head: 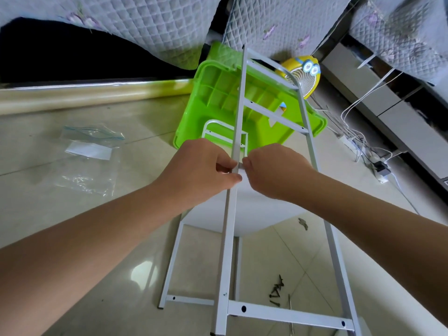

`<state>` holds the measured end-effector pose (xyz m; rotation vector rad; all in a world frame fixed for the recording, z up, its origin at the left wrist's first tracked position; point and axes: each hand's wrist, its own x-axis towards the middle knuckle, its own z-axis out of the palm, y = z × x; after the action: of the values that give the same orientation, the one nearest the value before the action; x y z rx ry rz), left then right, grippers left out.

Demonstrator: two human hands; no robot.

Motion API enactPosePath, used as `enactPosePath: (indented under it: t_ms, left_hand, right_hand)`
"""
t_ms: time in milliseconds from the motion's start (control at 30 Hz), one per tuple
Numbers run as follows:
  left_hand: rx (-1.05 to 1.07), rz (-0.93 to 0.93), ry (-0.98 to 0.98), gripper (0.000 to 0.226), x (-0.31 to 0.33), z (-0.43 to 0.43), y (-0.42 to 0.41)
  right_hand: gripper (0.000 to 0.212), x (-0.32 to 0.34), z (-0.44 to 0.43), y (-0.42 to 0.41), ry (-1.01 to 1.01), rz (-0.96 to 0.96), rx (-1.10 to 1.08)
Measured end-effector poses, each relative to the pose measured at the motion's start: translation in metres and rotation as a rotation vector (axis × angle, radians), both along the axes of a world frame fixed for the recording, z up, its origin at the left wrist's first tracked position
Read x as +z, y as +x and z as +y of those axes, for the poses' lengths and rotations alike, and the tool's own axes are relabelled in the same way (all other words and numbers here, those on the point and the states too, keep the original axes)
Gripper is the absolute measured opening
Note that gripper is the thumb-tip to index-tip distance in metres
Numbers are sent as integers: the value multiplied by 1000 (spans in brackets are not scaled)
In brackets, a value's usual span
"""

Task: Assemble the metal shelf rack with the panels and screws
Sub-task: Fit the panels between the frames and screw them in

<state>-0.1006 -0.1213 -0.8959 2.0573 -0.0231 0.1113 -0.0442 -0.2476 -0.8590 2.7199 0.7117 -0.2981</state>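
Now looking down in the head view and holding a white metal side frame [289, 314] up off the floor, ladder-like, with its long axis running from the bottom edge of view up and away, top end pointing past a green plastic bin [218, 93] toward a quilted cover [145, 25]. Pinching the frame's left post [237, 127] about halfway along: left hand [201, 170] coming in from the left with fingers curled, thumb and forefinger pressing the post; right hand [274, 170] meeting it from the right with curled fingertips at the same spot, too tight together for telling of anything small between them. Counting two posts and at least three cross-rungs on this frame, with dark screw holes dotting the rungs. Also showing a second side frame [172, 260] lying flat on the tiled floor [48, 214] underneath, roughly parallel, with one white panel [257, 209] lying across it. Showing a cluster of dark screws [276, 293] on the floor between the two posts, too bunched for counting. Showing two clear plastic bags [92, 141] on the left, one carrying a white slip too blurred for reading. Showing one yellow fan [303, 73] beyond the bin, wearing a goggle-eyed cartoon face.
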Motion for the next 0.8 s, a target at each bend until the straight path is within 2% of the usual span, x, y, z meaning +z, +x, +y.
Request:
enactPosePath:
  t_ms: [100,200,267,333,400,467,567,667,733,800]
  left_hand:
    - [-36,6,60,29,-4,-1,-1]
    - [-48,1,136,27,-5,1,0]
    - [-43,-4,100,33,-4,2,0]
    - [-20,-16,60,24,-4,2,0]
    - [-5,-15,20,26,-3,3,0]
    - [7,-52,94,29,-2,3,1]
    - [56,-175,357,30,4,-4,2]
    - [-45,-434,532,18,9,-33,3]
    - [-186,-529,568,29,10,-64,6]
    - [-322,-524,584,41,10,-97,12]
  right_hand:
    - [42,7,5,6,2,118,-52]
    - [44,20,0,5,-68,189,36]
    - [39,27,-8,3,-14,205,68]
    - [29,32,-20,0,64,182,88]
    - [18,36,-36,-4,173,170,78]
    - [15,39,-57,-11,292,142,2]
    - [14,32,-104,-25,493,-10,-156]
    - [14,-1,-161,-44,637,-152,-428]
    - [14,-38,-199,-58,599,-99,-623]
    - [15,-80,-234,-76,454,69,-731]
